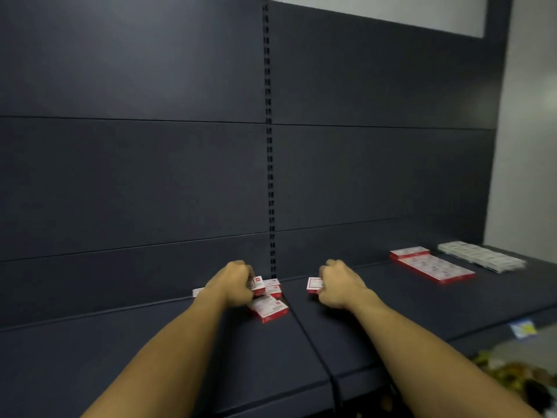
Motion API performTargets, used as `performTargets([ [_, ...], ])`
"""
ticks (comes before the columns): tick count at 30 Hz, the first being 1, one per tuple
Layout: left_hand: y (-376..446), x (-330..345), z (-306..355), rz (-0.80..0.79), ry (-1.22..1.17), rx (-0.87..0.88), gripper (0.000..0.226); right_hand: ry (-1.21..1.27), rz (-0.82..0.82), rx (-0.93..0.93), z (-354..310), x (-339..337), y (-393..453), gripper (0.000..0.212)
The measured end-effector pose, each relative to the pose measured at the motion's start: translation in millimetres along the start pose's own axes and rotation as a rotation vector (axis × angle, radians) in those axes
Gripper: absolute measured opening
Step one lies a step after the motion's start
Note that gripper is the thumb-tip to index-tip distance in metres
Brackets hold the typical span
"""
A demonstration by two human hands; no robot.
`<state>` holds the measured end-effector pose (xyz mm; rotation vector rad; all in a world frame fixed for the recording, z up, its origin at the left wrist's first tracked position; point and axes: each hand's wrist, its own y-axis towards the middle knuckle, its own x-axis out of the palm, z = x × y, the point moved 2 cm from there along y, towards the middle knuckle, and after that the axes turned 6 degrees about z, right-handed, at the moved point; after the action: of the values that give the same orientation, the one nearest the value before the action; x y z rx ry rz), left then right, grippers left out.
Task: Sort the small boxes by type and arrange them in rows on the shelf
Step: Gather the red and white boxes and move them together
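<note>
A loose pile of small red-and-white boxes [269, 309] lies on the dark shelf [150, 342] near its back wall, at the centre. My left hand [233, 283] is closed around one red-and-white box [258, 285] at the top of that pile. My right hand [339, 285] grips another red-and-white box [314, 285], held just above the shelf to the right of the pile. Far right, red-and-white boxes [431, 265] lie in neat rows, and white boxes [482, 256] form a second block beside them.
The shelf's dark back panel [135, 176] rises straight behind the boxes, with a slotted upright [270, 176] at its centre. A seam [313, 348] splits the shelf into two boards. A blue-yellow price tag [523, 328] sits on the front edge at right, blurred goods below it.
</note>
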<state>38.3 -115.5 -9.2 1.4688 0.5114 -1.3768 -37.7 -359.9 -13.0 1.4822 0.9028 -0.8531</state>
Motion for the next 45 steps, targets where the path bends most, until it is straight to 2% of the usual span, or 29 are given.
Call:
performTargets([
  [9,18.6,30.1,111.8,0.020,0.064,0.112,0.027,-0.112,-0.034,0.194,94.7,-30.0,-51.1,0.039],
  [16,27.0,32.0,189.5,0.024,0.040,0.192,0.030,-0.115,0.028,0.281,152.3,-64.2,-81.0,0.035],
  [24,22.2,42.8,276.3,0.034,0.050,0.235,0.032,-0.115,0.096,0.242,207.9,-99.7,-113.0,0.040],
  [33,3.8,55.0,371.6,0.032,0.083,0.326,0.033,-0.149,0.082,0.241,275.7,-119.1,-162.4,0.049],
  [40,-12.4,71.6,429.7,0.021,0.037,0.359,0.033,-0.128,0.083,0.252,331.8,-136.2,-196.9,0.038],
  [45,-13.4,76.7,454.2,0.006,0.047,0.359,0.034,-0.118,0.080,0.265,358.6,-138.5,-207.9,0.040],
])
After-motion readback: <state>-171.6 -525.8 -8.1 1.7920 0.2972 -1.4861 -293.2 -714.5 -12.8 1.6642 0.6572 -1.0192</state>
